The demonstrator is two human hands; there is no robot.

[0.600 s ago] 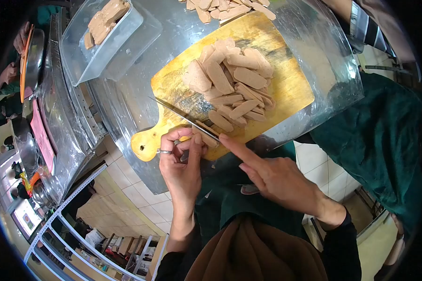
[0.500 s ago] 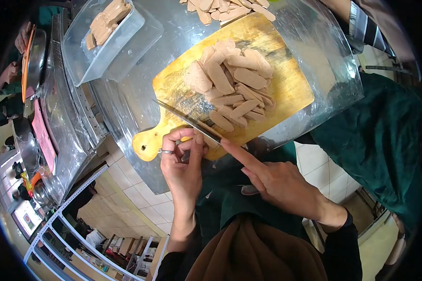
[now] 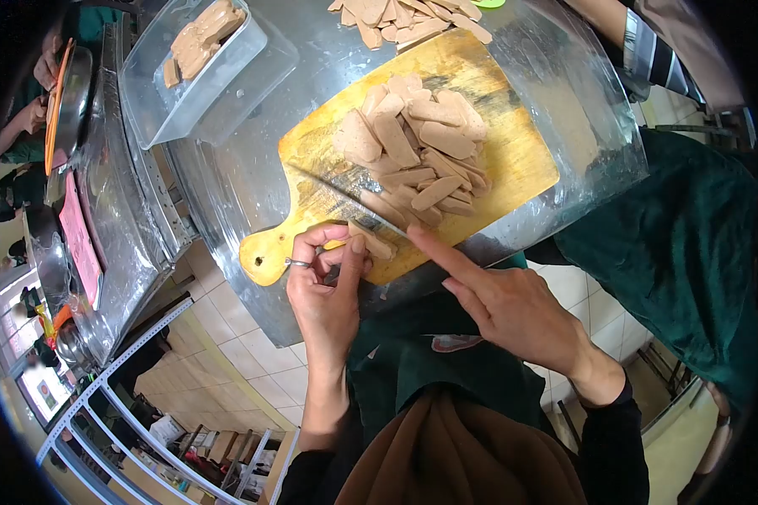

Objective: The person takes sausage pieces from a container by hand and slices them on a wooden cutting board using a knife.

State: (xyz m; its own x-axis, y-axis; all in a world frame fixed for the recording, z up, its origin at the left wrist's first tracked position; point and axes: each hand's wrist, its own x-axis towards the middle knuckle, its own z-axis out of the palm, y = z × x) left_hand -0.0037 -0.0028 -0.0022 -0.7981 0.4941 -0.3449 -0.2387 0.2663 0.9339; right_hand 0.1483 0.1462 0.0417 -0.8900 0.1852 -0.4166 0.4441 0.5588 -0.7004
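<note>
My left hand (image 3: pixel 322 273) pinches a short block of pinkish-brown, sausage-like food (image 3: pixel 372 241) at the near edge of the wooden cutting board (image 3: pixel 522 156). Its fingers are curled, with a ring on one. My right hand (image 3: pixel 509 316) grips a knife, its index finger stretched along the blade; the handle is hidden by the hand. The narrow knife blade (image 3: pixel 345 195) slants over the board, just beyond the block. Past the blade lies a heap of oblong slices (image 3: pixel 421 139) of the same food, some partly covered by the blade.
A clear plastic container (image 3: pixel 173 109) with larger chunks (image 3: pixel 204 40) stands at the back left. More slices (image 3: pixel 404 18) lie on the metal table (image 3: pixel 236 181) at the far edge. A person in a green apron (image 3: pixel 665 227) stands at right; another person's hands (image 3: pixel 35 114) show at far left.
The knife has moved away from me, off the block, towards the heap, with my right hand following slightly. My left hand keeps its hold on the block.
</note>
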